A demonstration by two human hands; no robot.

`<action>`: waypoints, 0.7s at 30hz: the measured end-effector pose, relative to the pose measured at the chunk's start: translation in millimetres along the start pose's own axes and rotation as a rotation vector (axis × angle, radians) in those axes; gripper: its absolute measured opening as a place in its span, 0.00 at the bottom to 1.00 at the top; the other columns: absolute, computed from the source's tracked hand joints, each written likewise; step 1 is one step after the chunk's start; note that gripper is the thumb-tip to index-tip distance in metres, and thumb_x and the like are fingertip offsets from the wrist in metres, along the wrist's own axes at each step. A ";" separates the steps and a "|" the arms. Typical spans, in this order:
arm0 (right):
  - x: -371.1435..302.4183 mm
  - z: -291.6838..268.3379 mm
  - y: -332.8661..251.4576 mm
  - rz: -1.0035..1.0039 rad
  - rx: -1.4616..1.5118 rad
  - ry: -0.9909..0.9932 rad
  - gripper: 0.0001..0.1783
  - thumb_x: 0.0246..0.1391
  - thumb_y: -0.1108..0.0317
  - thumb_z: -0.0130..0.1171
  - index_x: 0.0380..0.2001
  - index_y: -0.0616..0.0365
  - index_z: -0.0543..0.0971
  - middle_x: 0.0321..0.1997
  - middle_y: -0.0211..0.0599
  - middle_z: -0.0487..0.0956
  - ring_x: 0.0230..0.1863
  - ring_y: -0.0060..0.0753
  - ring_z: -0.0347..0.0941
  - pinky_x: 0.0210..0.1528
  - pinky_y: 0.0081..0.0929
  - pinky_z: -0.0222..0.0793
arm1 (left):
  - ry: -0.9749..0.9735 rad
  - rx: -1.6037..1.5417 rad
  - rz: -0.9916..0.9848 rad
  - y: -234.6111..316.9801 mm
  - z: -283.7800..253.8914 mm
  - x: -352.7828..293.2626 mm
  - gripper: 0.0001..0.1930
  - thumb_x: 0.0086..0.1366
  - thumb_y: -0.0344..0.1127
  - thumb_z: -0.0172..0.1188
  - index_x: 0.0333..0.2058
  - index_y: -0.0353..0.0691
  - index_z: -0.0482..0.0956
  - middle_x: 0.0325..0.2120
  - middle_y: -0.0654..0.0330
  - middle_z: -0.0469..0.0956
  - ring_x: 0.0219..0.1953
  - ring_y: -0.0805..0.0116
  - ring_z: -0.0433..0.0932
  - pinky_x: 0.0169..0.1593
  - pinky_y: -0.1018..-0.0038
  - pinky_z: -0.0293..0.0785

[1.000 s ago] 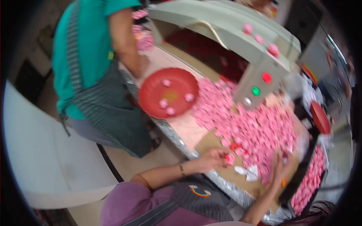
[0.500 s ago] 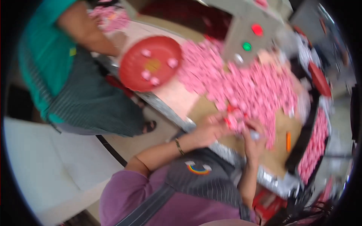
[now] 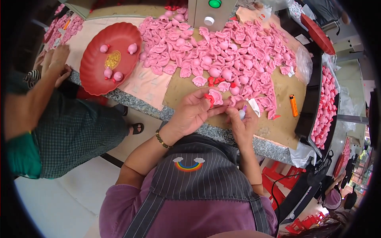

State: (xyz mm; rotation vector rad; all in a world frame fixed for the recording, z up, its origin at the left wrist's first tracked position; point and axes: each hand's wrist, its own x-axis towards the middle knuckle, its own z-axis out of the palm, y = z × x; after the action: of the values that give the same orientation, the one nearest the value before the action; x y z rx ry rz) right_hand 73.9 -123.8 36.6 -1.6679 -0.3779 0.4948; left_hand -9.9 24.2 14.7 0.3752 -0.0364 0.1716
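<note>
My left hand, a beaded bracelet at its wrist, pinches a pink molded plastic piece with a small red part against it. Close by on the right, my right hand is closed round a small whitish bottle-like thing with a purple tip; its full shape is hidden by the fingers. The fingertips of both hands nearly meet above the table's front edge. Just beyond them lie loose red parts and a wide heap of pink pieces, some of them round.
A red scalloped plate with several pink round pieces stands at left. Beside it is a co-worker's hand. An orange lighter-like stick lies right, before a black tray of pink pieces. A grey machine box stands behind.
The view has turned and steadied, putting the plate farther left. My left hand now holds the pink piece up with its red part showing. The co-worker's arm has swung lower in the view.
</note>
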 end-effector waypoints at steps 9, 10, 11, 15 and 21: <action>10.6 -4.5 -4.1 -0.484 -0.306 -0.116 0.10 0.37 0.79 0.65 0.24 0.64 0.74 0.37 0.40 0.75 0.35 0.28 0.70 0.36 0.22 0.65 | 0.027 0.014 -0.051 2.9 -7.1 2.6 0.19 0.63 0.31 0.52 0.53 0.35 0.64 0.48 0.51 0.71 0.51 0.55 0.71 0.56 0.60 0.68; 9.7 -3.9 -2.0 -0.481 -0.306 -0.118 0.10 0.37 0.79 0.65 0.24 0.64 0.74 0.37 0.40 0.75 0.35 0.28 0.70 0.36 0.22 0.65 | 0.040 0.014 -0.062 2.9 -7.4 2.4 0.19 0.64 0.31 0.52 0.52 0.34 0.65 0.48 0.51 0.71 0.50 0.56 0.72 0.55 0.61 0.68; 8.6 -2.8 -0.3 -0.440 -0.209 -0.096 0.11 0.37 0.79 0.66 0.26 0.65 0.75 0.38 0.41 0.75 0.36 0.28 0.71 0.37 0.22 0.66 | 0.052 0.014 -0.073 3.0 -7.6 2.2 0.18 0.64 0.31 0.52 0.52 0.34 0.65 0.47 0.52 0.72 0.50 0.56 0.72 0.55 0.61 0.69; 5.0 1.6 -13.2 -0.316 -0.043 -0.048 0.15 0.37 0.77 0.67 0.33 0.66 0.78 0.37 0.42 0.76 0.39 0.30 0.71 0.40 0.24 0.67 | 0.065 0.007 -0.083 2.5 -3.6 0.7 0.16 0.64 0.32 0.51 0.50 0.33 0.67 0.45 0.52 0.73 0.49 0.58 0.73 0.55 0.61 0.69; 2.0 -8.7 -14.5 -0.337 -0.076 -0.194 0.16 0.38 0.78 0.65 0.36 0.67 0.78 0.40 0.45 0.76 0.43 0.31 0.72 0.43 0.22 0.68 | 0.037 0.015 -0.152 3.0 -13.5 -1.8 0.22 0.63 0.35 0.53 0.54 0.35 0.64 0.48 0.53 0.72 0.50 0.59 0.72 0.53 0.59 0.70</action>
State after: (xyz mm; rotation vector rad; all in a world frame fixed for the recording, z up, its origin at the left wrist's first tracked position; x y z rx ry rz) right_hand 80.6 -128.0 51.8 -1.5915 -0.8142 0.3937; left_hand -12.1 31.6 3.2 0.3884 0.0301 0.0286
